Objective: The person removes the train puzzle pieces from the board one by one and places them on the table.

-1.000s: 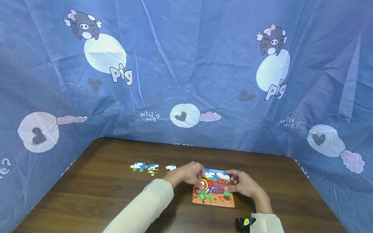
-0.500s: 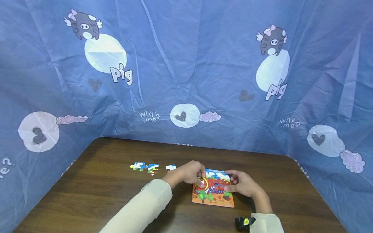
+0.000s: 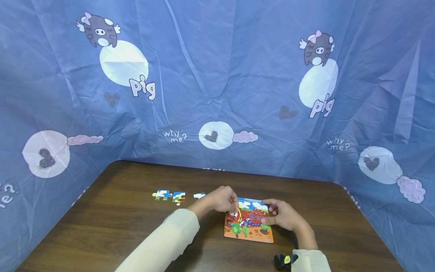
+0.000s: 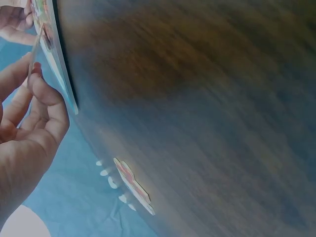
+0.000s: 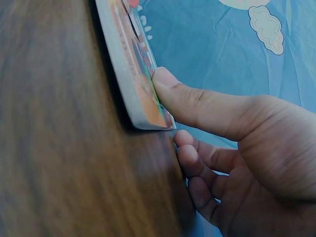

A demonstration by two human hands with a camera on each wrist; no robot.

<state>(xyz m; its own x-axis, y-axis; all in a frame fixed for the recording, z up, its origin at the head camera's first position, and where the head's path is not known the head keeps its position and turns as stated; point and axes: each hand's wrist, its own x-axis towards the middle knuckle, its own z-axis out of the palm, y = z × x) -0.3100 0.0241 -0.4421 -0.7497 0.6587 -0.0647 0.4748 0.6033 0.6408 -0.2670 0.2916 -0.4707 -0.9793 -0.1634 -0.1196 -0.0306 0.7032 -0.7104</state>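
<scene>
Brown counter point(image 3: 102, 215) in the head view, train puzzle board point(image 3: 251, 233) on it, loose pieces point(image 3: 178, 197) to the left, left hand point(image 3: 222, 199) over the board, right hand point(image 3: 287, 216) holding its right edge, left wrist view, thin piece point(image 4: 34, 52) pinched between thumb and fingertips, right wrist view, thumb pressed on top, fingers curled

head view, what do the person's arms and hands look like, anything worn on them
The left sleeve and right sleeve are long, plain-looking and pale cream, reaching about to the wrists. The left hand and right hand are bare, with no gloves or rings showing. Beside the right cuff sits a small black device with a yellow-and-white mark; its fastening isn't clear.
</scene>
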